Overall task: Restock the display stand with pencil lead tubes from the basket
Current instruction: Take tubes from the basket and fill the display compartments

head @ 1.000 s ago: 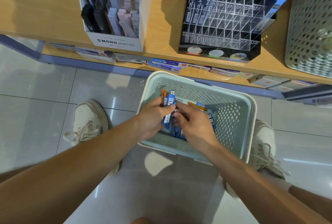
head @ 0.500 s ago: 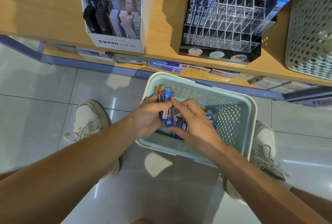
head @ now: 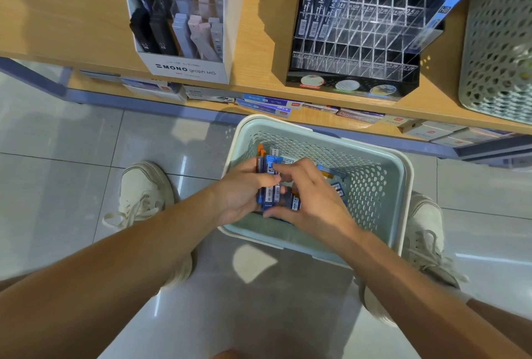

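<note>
A pale green perforated basket [head: 383, 186] stands on the floor between my feet. Inside it, my left hand [head: 241, 194] grips a bundle of blue and orange pencil lead tubes [head: 269, 167], held upright. My right hand [head: 311, 200] is over the basket next to the bundle, its fingers curled round more blue tubes [head: 295, 202]. Further loose tubes [head: 334, 176] lie on the basket's bottom, partly hidden by my right hand. On the wooden shelf above stands the clear acrylic display stand [head: 359, 39]; most slots are bare, with blue tubes in its upper rows.
A white MONO graph MG cardboard display [head: 184, 68] with lead cases stands on the shelf left of the acrylic stand. A second perforated basket [head: 498, 42] sits at the shelf's right end. Boxes [head: 267, 105] fill the lower shelf. My shoes [head: 144, 194] flank the basket.
Both hands stayed in the basket. The right hand has gathered further tubes against the bundle in the left hand, and the bundle has grown.
</note>
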